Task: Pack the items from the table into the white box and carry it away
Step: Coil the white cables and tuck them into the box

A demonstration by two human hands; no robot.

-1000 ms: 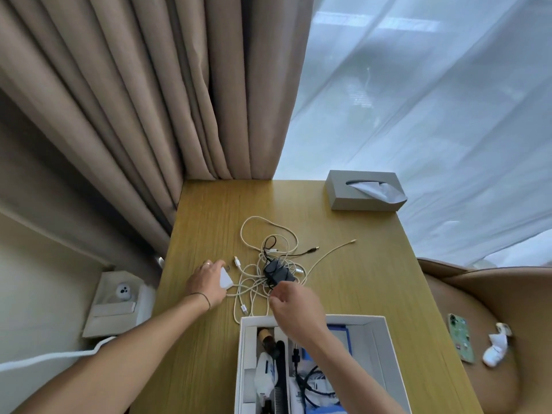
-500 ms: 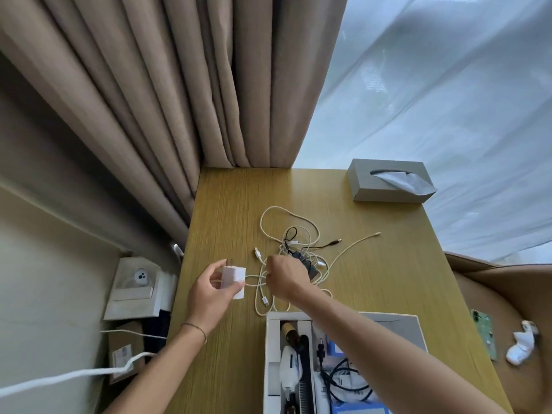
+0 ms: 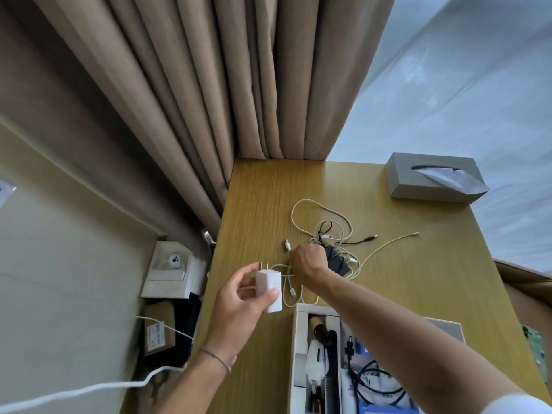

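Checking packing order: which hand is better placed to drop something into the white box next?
Left hand: it already holds the white plug charger beside the white cardboard box; right hand is among tangled cables.

left hand (image 3: pixel 239 297) raised above the desk (image 3: pixel 257 210), fingers and thumb curled round a white charger plug (image 3: pixel 269 289), thin bracelet on the wrist | right hand (image 3: pixel 307 262) lower and farther out over the desk, knuckles up, fingers curled down into the cable tangle (image 3: pixel 334 234) | right forearm bare, stretched forward
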